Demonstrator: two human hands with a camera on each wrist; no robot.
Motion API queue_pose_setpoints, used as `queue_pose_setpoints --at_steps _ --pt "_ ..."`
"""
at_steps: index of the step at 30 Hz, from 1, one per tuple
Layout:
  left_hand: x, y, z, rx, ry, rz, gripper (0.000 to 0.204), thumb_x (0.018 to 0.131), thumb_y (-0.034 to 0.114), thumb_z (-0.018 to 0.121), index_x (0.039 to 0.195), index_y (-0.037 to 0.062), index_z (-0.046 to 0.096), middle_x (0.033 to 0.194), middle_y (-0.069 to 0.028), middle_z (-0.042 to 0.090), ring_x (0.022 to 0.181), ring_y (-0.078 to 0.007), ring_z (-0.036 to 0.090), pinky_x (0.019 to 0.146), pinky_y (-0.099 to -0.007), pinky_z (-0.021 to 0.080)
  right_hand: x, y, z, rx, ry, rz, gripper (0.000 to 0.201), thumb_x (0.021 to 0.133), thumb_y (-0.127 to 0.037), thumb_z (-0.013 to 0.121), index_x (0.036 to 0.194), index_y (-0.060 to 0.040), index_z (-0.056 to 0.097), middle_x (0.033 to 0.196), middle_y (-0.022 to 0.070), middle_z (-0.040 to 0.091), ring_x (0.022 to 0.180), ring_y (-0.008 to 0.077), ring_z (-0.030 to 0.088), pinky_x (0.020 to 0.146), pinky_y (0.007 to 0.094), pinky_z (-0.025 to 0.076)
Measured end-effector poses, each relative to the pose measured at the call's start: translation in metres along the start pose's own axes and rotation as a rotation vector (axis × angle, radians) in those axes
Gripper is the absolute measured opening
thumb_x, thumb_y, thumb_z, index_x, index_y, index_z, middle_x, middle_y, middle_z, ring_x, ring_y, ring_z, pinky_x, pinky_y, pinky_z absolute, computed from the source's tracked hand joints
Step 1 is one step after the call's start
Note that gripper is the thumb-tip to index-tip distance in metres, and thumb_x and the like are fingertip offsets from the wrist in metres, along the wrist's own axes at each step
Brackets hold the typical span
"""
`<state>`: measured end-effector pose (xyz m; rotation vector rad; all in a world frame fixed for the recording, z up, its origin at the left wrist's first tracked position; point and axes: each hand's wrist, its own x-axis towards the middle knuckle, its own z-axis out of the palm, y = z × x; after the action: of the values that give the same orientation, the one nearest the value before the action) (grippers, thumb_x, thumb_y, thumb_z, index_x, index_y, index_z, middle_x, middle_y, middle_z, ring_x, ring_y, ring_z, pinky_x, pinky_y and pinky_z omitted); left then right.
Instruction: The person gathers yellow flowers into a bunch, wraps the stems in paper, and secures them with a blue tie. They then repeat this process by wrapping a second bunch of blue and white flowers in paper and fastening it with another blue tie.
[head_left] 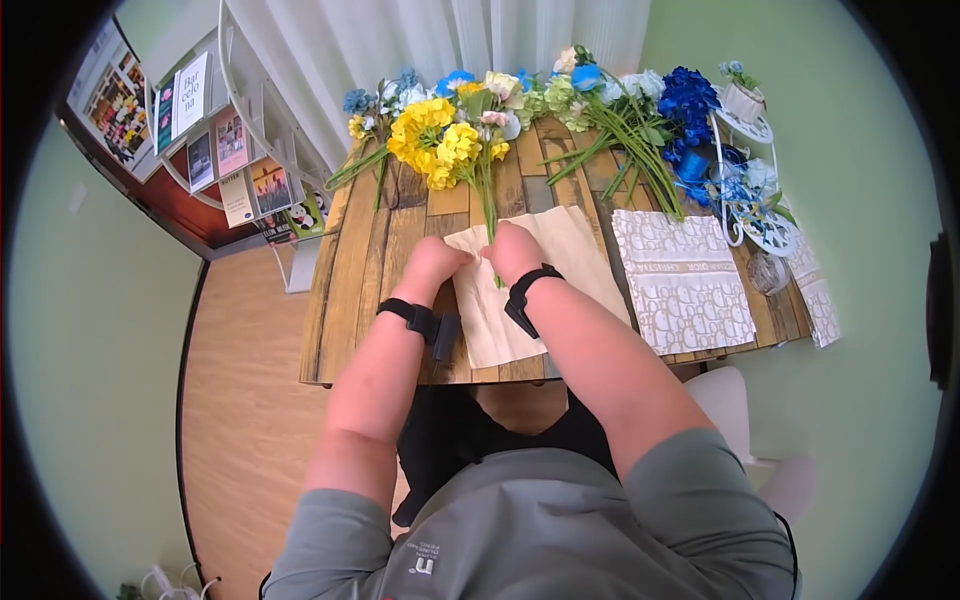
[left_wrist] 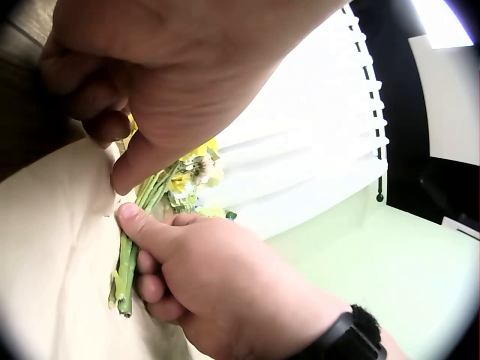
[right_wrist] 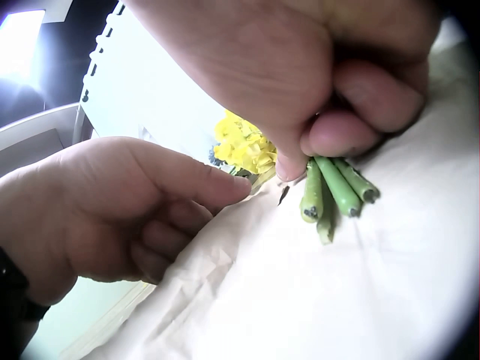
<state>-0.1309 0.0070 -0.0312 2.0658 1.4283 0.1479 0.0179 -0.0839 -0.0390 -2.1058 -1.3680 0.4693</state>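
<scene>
My right hand (head_left: 512,250) grips a bundle of green stems (right_wrist: 339,187), their cut ends poking out below the fingers. Beyond that hand the stems run up toward yellow flowers (head_left: 437,140) at the back of the table. Under the bundle lies a sheet of cream wrapping paper (head_left: 580,262), creased on its left side. At the paper's left edge, my left hand (head_left: 437,262) pinches it with the thumb on top and the fingers curled beneath, seen best in the right wrist view. The two thumbs are close together beside the stems.
Patterned white paper sheets (head_left: 680,285) lie to the right on the wooden table (head_left: 340,300). More loose flowers (head_left: 640,120) spread along the back. A white wire stand (head_left: 735,190) with blue flowers and ribbon is at the right edge, a magazine rack (head_left: 235,150) at the left.
</scene>
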Motion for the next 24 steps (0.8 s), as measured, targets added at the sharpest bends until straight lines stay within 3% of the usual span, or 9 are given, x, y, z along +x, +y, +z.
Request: queue_pose_setpoints --at_steps 2,5,10,14,17,24 --pt "-0.022 0.019 -0.013 0.135 -0.007 -0.112 0.053 0.077 0.041 0.078 0.113 0.0024 0.073 0.113 -0.0179 0.073 0.104 -0.0338 0.07 0.089 -0.041 0.055 -0.004 -0.004 -0.001 0.006 0.012 0.013 0.036 0.083 -0.022 0.077 0.103 0.0043 0.063 0.102 0.0255 0.069 0.1 0.0427 0.065 0.088 0.0475 0.052" --pt "-0.049 0.032 -0.018 0.303 -0.057 -0.092 0.052 0.079 0.046 0.077 0.111 0.0054 0.075 0.115 -0.0141 0.073 0.107 -0.0317 0.07 0.091 -0.0406 0.053 -0.009 -0.007 -0.005 0.027 0.001 0.055 0.03 0.086 -0.019 0.074 0.104 0.0031 0.064 0.103 0.0243 0.07 0.1 0.0422 0.065 0.088 0.048 0.052" --pt "-0.079 0.046 -0.019 0.326 -0.068 -0.118 0.048 0.079 0.045 0.077 0.108 0.0074 0.076 0.113 -0.0135 0.074 0.107 -0.031 0.07 0.091 -0.0401 0.054 -0.009 -0.004 0.003 -0.008 0.029 0.029 0.025 0.088 -0.018 0.071 0.103 0.0008 0.066 0.102 0.0244 0.07 0.1 0.0422 0.066 0.087 0.0487 0.053" --pt "-0.075 0.036 -0.012 0.299 0.02 -0.094 0.049 0.078 0.044 0.077 0.106 0.0033 0.075 0.108 -0.0177 0.074 0.102 -0.0338 0.07 0.089 -0.0416 0.054 -0.003 0.001 0.013 -0.026 0.055 0.052 0.017 0.09 -0.014 0.065 0.099 -0.0002 0.068 0.098 0.0245 0.07 0.096 0.0424 0.067 0.084 0.0488 0.054" --pt "-0.071 0.029 -0.004 0.285 0.102 -0.085 0.048 0.078 0.043 0.077 0.104 0.0025 0.075 0.107 -0.0183 0.074 0.102 -0.0343 0.07 0.088 -0.0419 0.055 0.0 0.004 0.015 -0.081 0.062 -0.036 0.014 0.089 -0.009 0.059 0.095 -0.001 0.069 0.096 0.0242 0.071 0.093 0.0422 0.068 0.082 0.0488 0.055" --pt "-0.058 0.02 0.0 0.162 0.072 -0.118 0.04 0.079 0.036 0.078 0.101 0.0024 0.076 0.106 -0.0191 0.073 0.099 -0.0362 0.07 0.086 -0.0426 0.056 -0.015 -0.009 0.005 -0.081 0.062 0.02 0.02 0.092 -0.008 0.053 0.098 -0.0017 0.071 0.101 0.0231 0.071 0.097 0.0411 0.069 0.084 0.0485 0.056"
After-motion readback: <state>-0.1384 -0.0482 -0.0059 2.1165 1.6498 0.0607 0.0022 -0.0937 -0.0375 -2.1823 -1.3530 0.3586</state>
